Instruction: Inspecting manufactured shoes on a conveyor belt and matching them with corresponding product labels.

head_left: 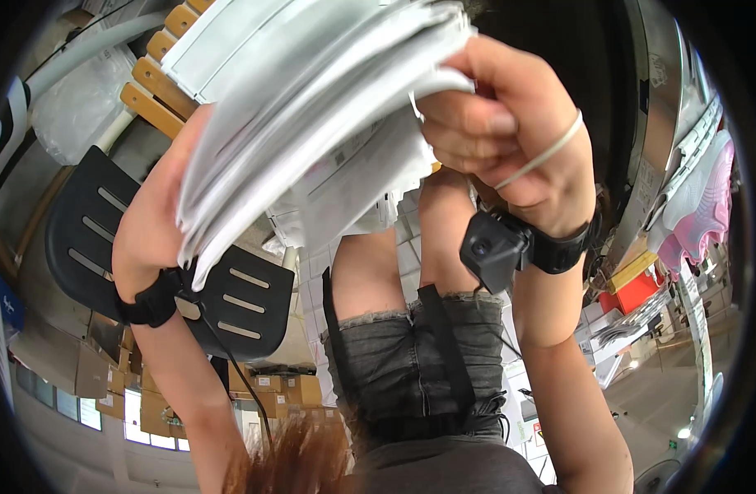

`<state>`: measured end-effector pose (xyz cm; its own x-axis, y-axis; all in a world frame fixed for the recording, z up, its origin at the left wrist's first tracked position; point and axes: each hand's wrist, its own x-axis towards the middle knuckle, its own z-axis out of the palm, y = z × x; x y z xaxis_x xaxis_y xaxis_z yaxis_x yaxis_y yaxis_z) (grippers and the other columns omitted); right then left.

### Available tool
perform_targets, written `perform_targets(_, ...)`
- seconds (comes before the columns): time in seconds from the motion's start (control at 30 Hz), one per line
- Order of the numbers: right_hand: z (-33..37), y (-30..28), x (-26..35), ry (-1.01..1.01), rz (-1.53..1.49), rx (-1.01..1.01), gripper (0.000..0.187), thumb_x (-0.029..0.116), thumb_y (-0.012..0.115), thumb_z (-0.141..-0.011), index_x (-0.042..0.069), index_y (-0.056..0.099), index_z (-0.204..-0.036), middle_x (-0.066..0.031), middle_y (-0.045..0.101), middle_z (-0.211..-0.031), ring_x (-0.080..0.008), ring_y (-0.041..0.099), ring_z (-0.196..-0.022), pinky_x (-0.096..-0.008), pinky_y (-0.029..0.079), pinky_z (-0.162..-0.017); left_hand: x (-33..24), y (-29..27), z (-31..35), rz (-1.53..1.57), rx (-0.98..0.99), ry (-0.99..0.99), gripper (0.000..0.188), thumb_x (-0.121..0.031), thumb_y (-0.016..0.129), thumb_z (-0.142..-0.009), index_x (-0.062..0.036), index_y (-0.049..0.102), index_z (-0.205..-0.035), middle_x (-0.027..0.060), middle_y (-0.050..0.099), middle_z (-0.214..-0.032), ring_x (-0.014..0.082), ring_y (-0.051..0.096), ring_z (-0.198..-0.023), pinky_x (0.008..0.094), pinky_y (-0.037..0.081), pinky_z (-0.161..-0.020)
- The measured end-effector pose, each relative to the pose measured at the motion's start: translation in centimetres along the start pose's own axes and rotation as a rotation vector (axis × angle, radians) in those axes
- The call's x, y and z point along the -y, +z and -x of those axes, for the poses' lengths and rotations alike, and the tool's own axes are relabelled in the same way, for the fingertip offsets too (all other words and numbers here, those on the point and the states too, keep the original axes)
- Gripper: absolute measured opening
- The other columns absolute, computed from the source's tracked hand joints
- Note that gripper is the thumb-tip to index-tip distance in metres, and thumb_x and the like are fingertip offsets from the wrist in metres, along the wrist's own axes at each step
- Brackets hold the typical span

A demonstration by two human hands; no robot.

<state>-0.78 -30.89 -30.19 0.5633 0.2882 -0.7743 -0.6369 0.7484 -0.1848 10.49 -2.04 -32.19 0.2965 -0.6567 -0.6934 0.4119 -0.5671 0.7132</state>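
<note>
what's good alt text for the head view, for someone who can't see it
A person's right hand grips a thick, blurred stack of white sheets, left hand at its edge, above bare legs and dark shorts. A black slotted chair is at left.

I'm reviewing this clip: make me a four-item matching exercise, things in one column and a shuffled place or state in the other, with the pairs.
Things:
1. white paper stack
2. pale band
3. slotted seat
4. red item

Places or states:
A. black, partly hidden behind the left arm
B. on the picture's right side, beyond the right forearm
C. between the left hand and the right hand
D. looped around the right hand, near the wrist

Pairs: 1-C, 2-D, 3-A, 4-B
</note>
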Motion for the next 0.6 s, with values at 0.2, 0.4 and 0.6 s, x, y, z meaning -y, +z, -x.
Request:
perform_targets(0.2,-1.5,-1.0,-0.4,-0.142,-0.383,0.441,0.035,0.026,0.040,-0.103,-0.005,0.054,-0.111,-0.0147,0.063,-0.085,-0.0235,0.060,-0.071,-0.0296,0.046,-0.063,-1.0,2.7,-1.9,-0.299,-0.465,0.201,0.038,-0.022,0.080,-0.079,0.0025,0.065,-0.104,0.0059,0.069,-0.092,0.0135,0.061,-0.082,0.0283,0.049,-0.075)
perform_targets(0.4,0.6,-3.2,-3.5,-0.526,0.804,-0.695,0.032,0.033,0.055,-0.098,0.001,0.062,-0.103,0.0017,0.058,-0.078,-0.0056,0.049,-0.068,-0.0187,0.039,-0.062,-1.2,1.5,-3.0,-0.198,-0.465,0.187,0.036,-0.026,0.073,-0.087,0.0036,0.064,-0.105,0.0066,0.067,-0.097,0.0132,0.059,-0.090,0.0264,0.045,-0.082)
perform_targets(0.6,0.7,-4.1,-6.3,-0.508,1.506,-0.661,0.028,0.023,0.075,-0.079,0.000,0.062,-0.085,-0.0113,0.064,-0.081,-0.0199,0.061,-0.078,-0.0282,0.047,-0.063,-0.8,1.4,-3.1,-0.137,-0.431,0.226,0.035,-0.025,0.073,-0.087,0.0037,0.064,-0.105,0.0063,0.067,-0.097,0.0127,0.059,-0.089,0.0269,0.046,-0.081)
